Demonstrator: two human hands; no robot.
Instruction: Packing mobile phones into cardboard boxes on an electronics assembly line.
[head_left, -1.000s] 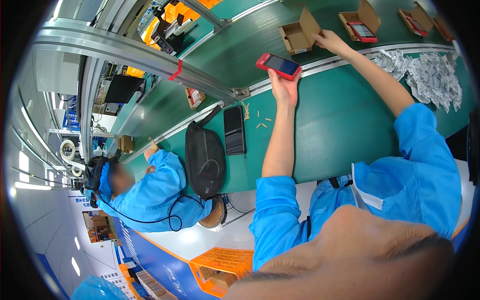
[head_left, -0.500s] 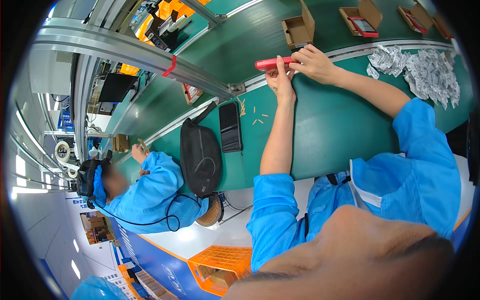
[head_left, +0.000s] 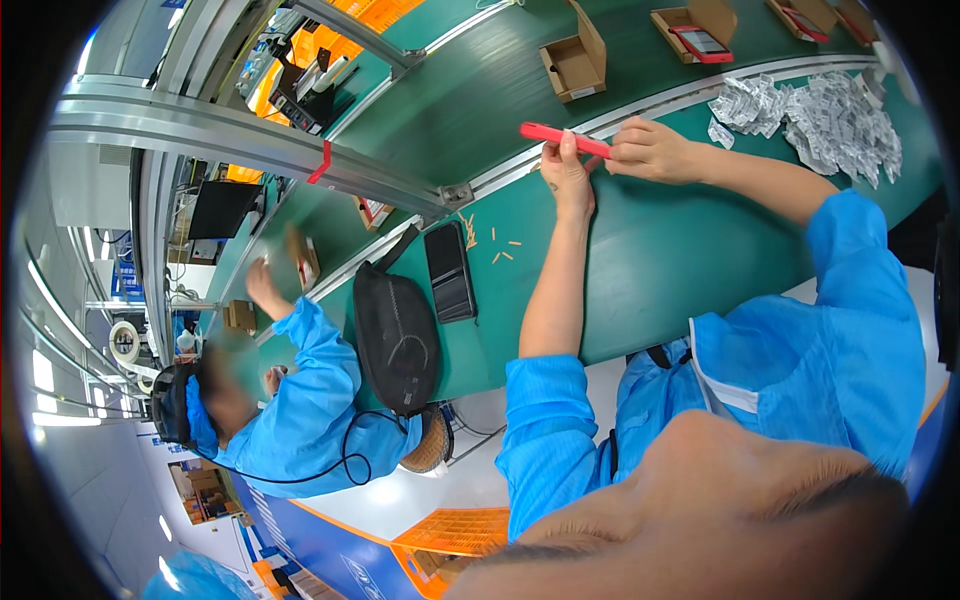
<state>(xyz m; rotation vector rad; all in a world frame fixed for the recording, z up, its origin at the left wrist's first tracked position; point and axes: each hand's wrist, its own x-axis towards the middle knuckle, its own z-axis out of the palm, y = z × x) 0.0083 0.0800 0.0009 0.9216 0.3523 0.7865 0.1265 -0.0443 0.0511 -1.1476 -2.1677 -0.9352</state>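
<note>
A slim red handheld device (head_left: pixel 540 132) is held up edge-on above the green bench. My left hand (head_left: pixel 567 182) grips it from below, thumb upright against its side. At its right end, the fingers of my right hand (head_left: pixel 645 152) are closed on the device, and what they do behind it is hidden. Just beyond my hands sits an open brown cardboard box (head_left: pixel 577 72), its lid raised. Another open box (head_left: pixel 690 22) farther right carries a similar red device (head_left: pixel 702 45) with a screen.
A heap of small clear plastic packets (head_left: pixel 840 120) lies at the right. Left of my arm are small tan sticks (head_left: pixel 497 257), a black phone case (head_left: pixel 450 272) and a black bag (head_left: pixel 395 340). A co-worker in blue (head_left: pixel 300 420) sits left. A metal frame post (head_left: pixel 270 140) crosses the upper left.
The red device has tilted, its right end now lower. My right hand has slid right toward that end. The co-worker's hand has moved, with a box now beyond it on the belt.
</note>
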